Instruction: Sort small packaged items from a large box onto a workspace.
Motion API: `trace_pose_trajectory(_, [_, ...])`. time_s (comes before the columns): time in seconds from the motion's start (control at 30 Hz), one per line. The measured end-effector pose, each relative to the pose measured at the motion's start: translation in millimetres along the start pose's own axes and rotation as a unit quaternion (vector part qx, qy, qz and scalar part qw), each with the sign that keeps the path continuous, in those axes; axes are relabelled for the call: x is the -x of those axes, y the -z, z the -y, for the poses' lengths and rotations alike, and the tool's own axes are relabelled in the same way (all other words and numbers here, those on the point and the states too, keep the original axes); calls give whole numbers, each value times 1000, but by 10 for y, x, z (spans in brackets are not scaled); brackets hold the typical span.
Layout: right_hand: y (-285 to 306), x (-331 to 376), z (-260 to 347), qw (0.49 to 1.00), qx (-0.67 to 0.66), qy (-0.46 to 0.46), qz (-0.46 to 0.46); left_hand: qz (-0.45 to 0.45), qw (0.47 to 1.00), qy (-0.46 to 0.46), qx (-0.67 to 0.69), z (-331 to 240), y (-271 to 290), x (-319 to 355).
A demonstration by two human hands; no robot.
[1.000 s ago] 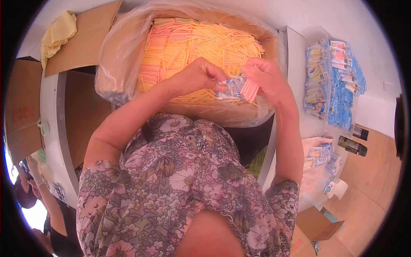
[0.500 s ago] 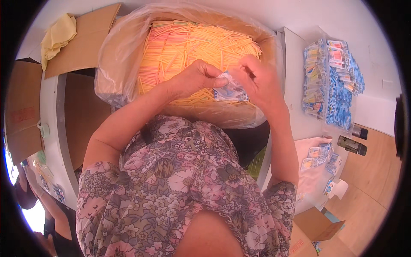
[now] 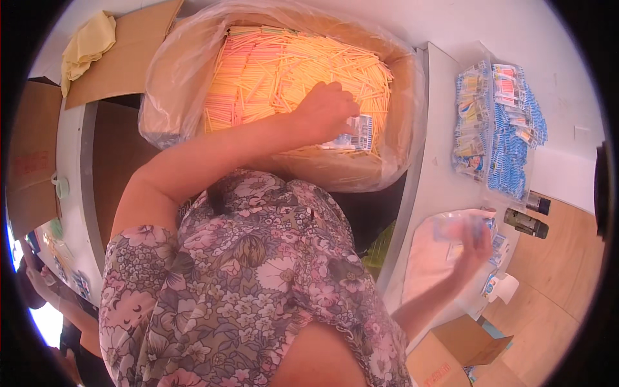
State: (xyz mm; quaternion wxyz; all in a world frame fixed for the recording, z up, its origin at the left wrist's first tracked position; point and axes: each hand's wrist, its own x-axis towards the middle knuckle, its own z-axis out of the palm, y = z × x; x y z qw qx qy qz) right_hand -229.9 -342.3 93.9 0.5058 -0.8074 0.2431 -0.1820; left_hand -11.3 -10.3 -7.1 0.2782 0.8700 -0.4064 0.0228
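Observation:
My left hand is over a plastic-lined carton filled with thin straw-like sticks, yellow, orange and pink. Its fingers are curled down on a small clear packet with blue-and-white print, lying on the sticks at the near right. To the right, my right hand reaches over a pink cloth. Blurred by motion, it pinches a small printed packet that sticks out leftward from the fingers.
A clear bag of blue-and-white packets stands at the right, with two dark cylinders near it. An open carton is at lower right. At left are cardboard, a yellow cloth and another person's arm.
My hands were together above the carton around a packet. Now my right hand has swung right to the pink cloth with a packet, while my left has stayed over the sticks.

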Motion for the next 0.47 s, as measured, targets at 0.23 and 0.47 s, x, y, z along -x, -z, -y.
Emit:
trace_pose_trajectory(0.23, [1446, -308, -1472, 897, 442, -2, -35, 86, 990, 98, -48, -70, -191, -164])
trace_pose_trajectory(0.47, [176, -103, -630, 777, 438, 397, -215, 23, 995, 57, -75, -11, -170, -77])
